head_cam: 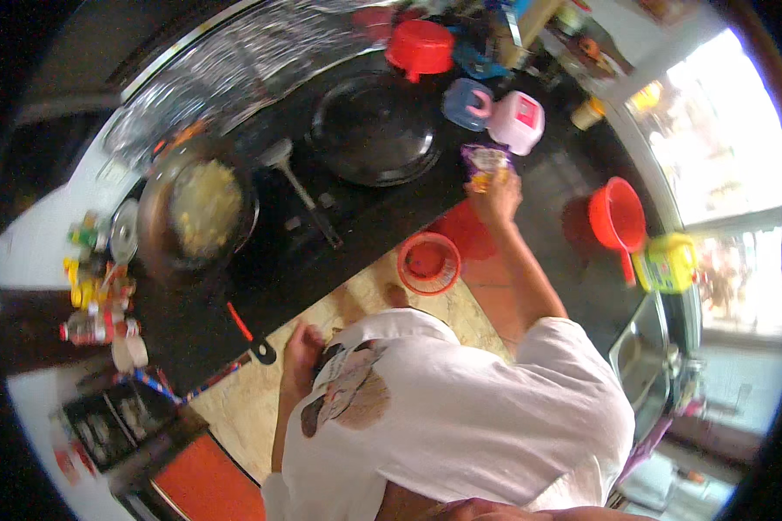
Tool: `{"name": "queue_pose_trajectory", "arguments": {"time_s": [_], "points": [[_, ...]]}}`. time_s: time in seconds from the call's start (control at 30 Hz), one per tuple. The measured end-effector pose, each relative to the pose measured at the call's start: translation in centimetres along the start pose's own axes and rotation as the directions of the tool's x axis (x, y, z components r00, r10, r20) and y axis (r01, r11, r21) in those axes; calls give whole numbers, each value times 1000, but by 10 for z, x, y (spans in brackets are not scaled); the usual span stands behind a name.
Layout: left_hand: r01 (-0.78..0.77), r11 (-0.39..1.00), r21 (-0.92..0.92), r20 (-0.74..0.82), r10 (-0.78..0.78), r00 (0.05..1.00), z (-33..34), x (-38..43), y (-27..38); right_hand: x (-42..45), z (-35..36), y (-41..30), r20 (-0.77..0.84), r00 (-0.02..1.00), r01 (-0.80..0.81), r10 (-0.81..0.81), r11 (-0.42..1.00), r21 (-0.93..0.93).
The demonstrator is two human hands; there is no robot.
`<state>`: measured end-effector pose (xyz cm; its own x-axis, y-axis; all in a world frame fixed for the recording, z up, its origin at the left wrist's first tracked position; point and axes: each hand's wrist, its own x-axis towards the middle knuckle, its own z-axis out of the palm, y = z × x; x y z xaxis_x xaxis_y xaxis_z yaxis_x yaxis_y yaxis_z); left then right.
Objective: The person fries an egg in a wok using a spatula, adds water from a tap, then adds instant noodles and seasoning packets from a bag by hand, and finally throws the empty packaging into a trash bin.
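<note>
My right hand (pixel 498 195) is closed around the lower part of a purple and white packet (pixel 487 159), over the dark counter beside a pink plastic container (pixel 516 122). A blue-grey container (pixel 468 104) with a pink handle stands behind the packet. My left hand (pixel 306 345) hangs low beside my shirt, near the counter's front edge; its fingers are blurred, and I see nothing in it. To the left, a wok (pixel 153 221) holds pale yellow food pieces (pixel 207 207) in what looks like liquid. A metal spatula (pixel 300 189) with a black handle lies between the wok and a large black pan (pixel 375 130).
A red strainer or scoop (pixel 618 213) and a yellow-green jug (pixel 666 262) stand by the window, near a metal sink (pixel 638 365). Bottles (pixel 91 327) crowd the far left. A red basket (pixel 429 263) is below the counter edge. The wok's handle (pixel 260 350) juts past that edge.
</note>
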<state>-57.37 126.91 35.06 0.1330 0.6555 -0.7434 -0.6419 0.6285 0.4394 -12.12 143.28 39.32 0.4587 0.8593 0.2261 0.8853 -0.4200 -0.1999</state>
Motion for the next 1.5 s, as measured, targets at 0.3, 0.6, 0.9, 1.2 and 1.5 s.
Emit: {"name": "queue_pose_trajectory", "arguments": {"time_s": [0.3, 0.6, 0.9, 1.2, 1.5], "points": [[-316, 770, 555, 337, 139, 931, 90, 3, -60, 31, 19, -7, 326, 897, -280, 299, 954, -105], [-559, 601, 572, 485, 303, 821, 114, -20, -76, -115, -38, -11, 453, 733, -317, -508, 335, 887], [-745, 631, 217, 75, 750, 657, 12, -218, -35, -328, -161, -154, 14, 198, 529, -980, 119, 840], [-838, 324, 439, 309, 821, 479, -95, -358, -47, -414, -205, -212, 149, 258, 96, -955, 178, 979], [-451, -376, 810, 491, 854, 169, -109, -380, -17, -436, -233, -258, -206, -103, 448, -973, -230, 864]]}}
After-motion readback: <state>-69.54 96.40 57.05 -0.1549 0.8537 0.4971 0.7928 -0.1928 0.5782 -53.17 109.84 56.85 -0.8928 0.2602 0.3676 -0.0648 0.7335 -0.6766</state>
